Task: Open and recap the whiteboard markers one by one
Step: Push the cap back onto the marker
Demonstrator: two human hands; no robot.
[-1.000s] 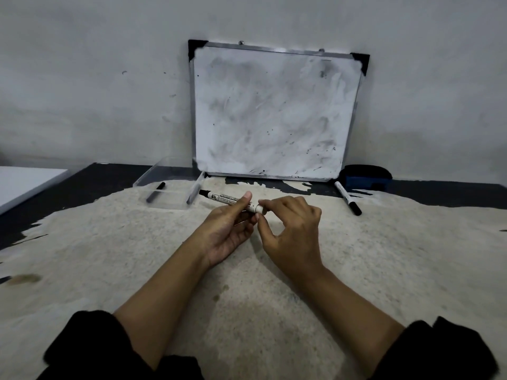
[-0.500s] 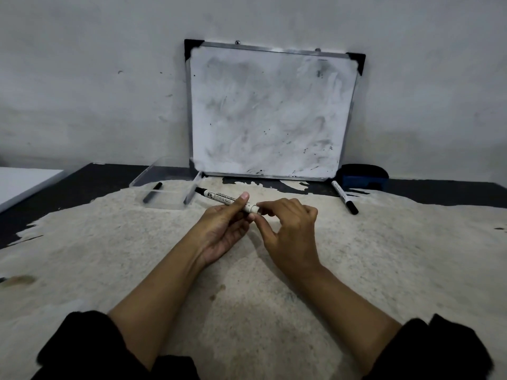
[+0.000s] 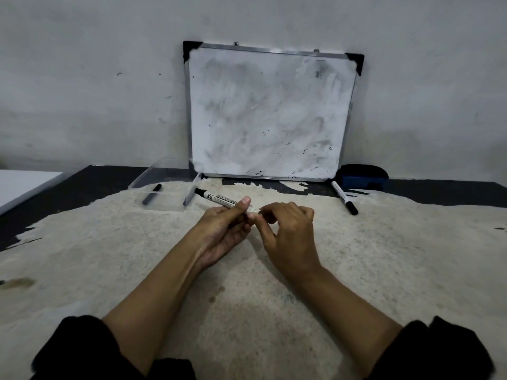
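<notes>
Head | both hands [image 3: 225, 231] [image 3: 288, 231] still grip marker [image 3: 219, 200]; unchanged

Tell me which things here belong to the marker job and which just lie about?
Job: black-capped white marker gripped by left hand, right hand at its end; white marker on table; black marker in clear tray.
Lying about: smudged whiteboard; blue eraser.

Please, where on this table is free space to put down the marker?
Free: the pale patch between the clear tray and the lying marker, and the wide table right of the right hand. Crowded: the back edge, near whiteboard and eraser.
</notes>
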